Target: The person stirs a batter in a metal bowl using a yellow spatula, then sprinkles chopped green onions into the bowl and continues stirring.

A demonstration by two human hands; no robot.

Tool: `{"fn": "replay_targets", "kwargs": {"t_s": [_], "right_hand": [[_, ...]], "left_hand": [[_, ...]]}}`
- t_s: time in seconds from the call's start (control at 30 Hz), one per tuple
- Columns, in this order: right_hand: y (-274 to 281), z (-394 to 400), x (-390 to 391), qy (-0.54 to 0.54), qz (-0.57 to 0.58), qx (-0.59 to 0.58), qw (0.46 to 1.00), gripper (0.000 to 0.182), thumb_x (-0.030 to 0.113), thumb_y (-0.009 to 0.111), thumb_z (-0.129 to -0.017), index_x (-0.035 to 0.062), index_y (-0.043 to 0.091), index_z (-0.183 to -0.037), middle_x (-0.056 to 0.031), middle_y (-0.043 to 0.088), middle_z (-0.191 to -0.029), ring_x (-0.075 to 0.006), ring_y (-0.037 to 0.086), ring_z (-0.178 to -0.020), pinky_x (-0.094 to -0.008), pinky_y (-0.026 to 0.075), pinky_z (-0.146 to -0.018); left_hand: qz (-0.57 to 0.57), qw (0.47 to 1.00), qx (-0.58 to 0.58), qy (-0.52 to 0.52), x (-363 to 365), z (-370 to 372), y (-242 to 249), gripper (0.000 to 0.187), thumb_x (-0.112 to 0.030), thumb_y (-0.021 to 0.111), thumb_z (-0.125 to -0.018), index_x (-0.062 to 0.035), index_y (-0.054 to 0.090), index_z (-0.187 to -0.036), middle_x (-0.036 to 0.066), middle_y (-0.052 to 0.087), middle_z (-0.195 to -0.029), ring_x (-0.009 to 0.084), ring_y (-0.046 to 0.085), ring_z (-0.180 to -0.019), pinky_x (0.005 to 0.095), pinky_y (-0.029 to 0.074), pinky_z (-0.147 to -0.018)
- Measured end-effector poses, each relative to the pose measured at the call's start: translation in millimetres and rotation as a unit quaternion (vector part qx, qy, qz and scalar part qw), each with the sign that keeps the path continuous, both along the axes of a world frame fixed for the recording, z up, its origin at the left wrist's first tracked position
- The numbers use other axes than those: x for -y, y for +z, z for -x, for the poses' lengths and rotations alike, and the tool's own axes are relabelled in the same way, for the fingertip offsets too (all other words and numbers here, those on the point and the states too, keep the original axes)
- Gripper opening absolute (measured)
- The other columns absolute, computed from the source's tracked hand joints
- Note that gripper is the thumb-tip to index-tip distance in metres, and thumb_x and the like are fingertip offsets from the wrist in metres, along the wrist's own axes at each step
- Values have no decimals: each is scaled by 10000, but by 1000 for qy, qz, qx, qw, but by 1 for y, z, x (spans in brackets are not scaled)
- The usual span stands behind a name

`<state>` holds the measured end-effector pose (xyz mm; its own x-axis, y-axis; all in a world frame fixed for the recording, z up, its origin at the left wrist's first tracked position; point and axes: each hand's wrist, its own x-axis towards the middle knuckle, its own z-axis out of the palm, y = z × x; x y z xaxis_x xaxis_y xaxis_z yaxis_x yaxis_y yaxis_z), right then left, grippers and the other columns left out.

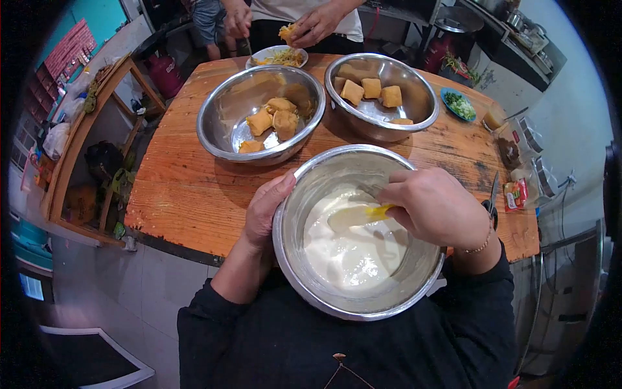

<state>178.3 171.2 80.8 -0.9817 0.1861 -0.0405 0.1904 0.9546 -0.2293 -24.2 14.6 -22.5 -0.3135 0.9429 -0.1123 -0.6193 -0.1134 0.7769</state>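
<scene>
A large metal bowl [289, 253] of smooth white batter [356, 256] is tilted toward me at the table's front edge. My left hand [269, 206] is closed on the bowl's left rim, with the thumb on top. In my right hand [431, 206] is the handle of a yellow spoon [370, 215], whose batter-coated end rests in the mix. Past my bowl stand two more metal bowls. Stuffed tofu pieces [285, 124] lie in the left bowl [210, 133], and plain tofu blocks [371, 88] in the right bowl [414, 120].
Across the wooden table [175, 188], a person's hands [314, 24] hold a tofu piece and a utensil over a plate of shredded filling [285, 57]. On the right are chopped greens [459, 105], a glass [494, 118], scissors [494, 198] and a red packet [516, 194].
</scene>
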Motion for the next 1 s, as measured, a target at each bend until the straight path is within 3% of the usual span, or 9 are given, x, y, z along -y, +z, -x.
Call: {"fn": "replay_targets", "kwargs": {"t_s": [0.13,0.23,1.0], "right_hand": [[10,-6,4,2,13,5,1000,126,100,642,-788,-3,661,-856,-162,638,-849,-358,657,-790,-454,532,-720],[8,-4,3,-12,-25,16,999,200,34,677,-740,33,726,-934,-126,660,-857,-324,663,-790,-416,536,-698],[16,-13,8,-14,-41,-14,999,200,54,695,-745,20,714,-942,-127,662,-891,-322,663,-820,-413,541,-721]], "left_hand": [[3,1000,20,-3,1,1,-1,417,-317,522,-995,31,586,-1217,134,688,-1055,179,678,-913,303,547,-828],[8,999,31,-5,1,0,1,422,-321,522,-995,32,584,-1217,136,687,-1050,181,677,-914,308,548,-831],[12,1000,17,-10,1,2,-2,394,-316,519,-1002,24,608,-1179,137,695,-1046,175,683,-901,293,546,-824]]}}
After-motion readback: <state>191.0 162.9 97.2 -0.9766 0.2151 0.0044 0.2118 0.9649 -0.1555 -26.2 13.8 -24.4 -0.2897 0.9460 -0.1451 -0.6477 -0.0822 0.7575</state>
